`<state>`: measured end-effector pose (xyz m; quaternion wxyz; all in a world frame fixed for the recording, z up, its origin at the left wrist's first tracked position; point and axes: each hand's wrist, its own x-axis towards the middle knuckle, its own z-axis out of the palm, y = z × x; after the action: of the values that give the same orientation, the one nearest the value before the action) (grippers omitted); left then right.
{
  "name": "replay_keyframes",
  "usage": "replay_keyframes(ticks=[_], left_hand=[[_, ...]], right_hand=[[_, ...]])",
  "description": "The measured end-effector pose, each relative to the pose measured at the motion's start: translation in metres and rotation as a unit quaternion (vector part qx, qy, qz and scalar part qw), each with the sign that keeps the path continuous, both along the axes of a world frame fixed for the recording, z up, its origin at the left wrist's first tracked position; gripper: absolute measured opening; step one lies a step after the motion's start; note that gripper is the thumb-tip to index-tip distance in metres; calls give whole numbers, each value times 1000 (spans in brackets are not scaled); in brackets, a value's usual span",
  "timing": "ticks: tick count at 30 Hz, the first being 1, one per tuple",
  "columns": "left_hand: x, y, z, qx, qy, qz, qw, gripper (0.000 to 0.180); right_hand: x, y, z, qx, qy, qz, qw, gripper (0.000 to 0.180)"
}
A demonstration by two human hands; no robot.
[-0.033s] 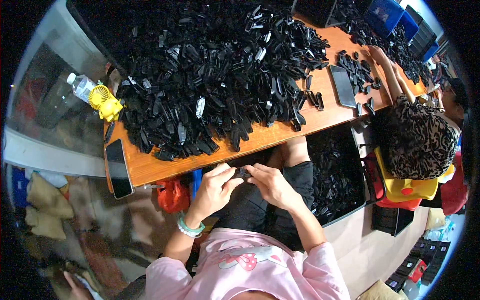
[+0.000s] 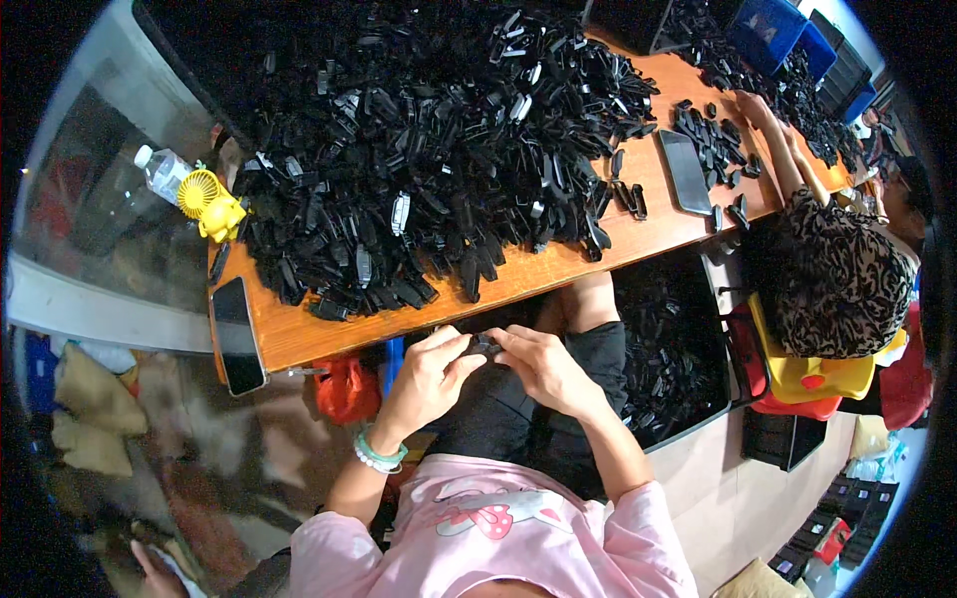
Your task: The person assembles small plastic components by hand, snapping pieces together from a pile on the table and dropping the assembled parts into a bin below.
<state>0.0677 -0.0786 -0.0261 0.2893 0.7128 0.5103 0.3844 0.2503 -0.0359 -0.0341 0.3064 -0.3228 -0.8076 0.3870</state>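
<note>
Over my lap, just below the table's front edge, both hands meet at a small black plastic part (image 2: 482, 346). My left hand (image 2: 431, 371), with bracelets at its wrist, pinches the part from one side. The fingers of my right hand (image 2: 539, 367) are closed on its other side. Much of the part is covered by my fingers, so its exact kind is hidden. Beyond my hands a big heap of narrow black plastic pieces (image 2: 429, 169) covers most of the wooden table (image 2: 518, 276).
A phone (image 2: 237, 337) lies at the left corner near a yellow fan (image 2: 209, 204) and a bottle (image 2: 162, 171). Another phone (image 2: 684, 171) is to the right. Below it stands a black bin (image 2: 670, 364) of black pieces. A co-worker (image 2: 842, 269) sits at the right.
My hands stay in nearly the same place on the black part. At the lower left edge, another person's hand has shifted slightly.
</note>
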Motion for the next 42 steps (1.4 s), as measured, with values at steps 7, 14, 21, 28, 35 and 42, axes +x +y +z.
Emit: replay_keyframes(ticks=[7, 14, 21, 28, 35, 42], left_hand=[[8, -4, -3, -96, -208, 78, 970, 19], [1, -7, 7, -214, -367, 20, 905, 28], [-25, 17, 4, 100, 146, 134, 975, 26], [-25, 40, -6, 153, 389, 100, 903, 32], [-31, 41, -29, 272, 228, 96, 930, 31], [-11, 34, -28, 126, -202, 151, 959, 28]], right_hand=[[-20, -11, 1, 80, 95, -109, 986, 48], [-18, -16, -4, -74, 227, -119, 964, 24], [-15, 13, -14, -40, 107, -94, 989, 16], [-58, 29, -20, 119, -35, -309, 943, 20], [-38, 17, -31, -4, 142, -312, 940, 12], [-19, 6, -31, -183, 305, -251, 901, 29]])
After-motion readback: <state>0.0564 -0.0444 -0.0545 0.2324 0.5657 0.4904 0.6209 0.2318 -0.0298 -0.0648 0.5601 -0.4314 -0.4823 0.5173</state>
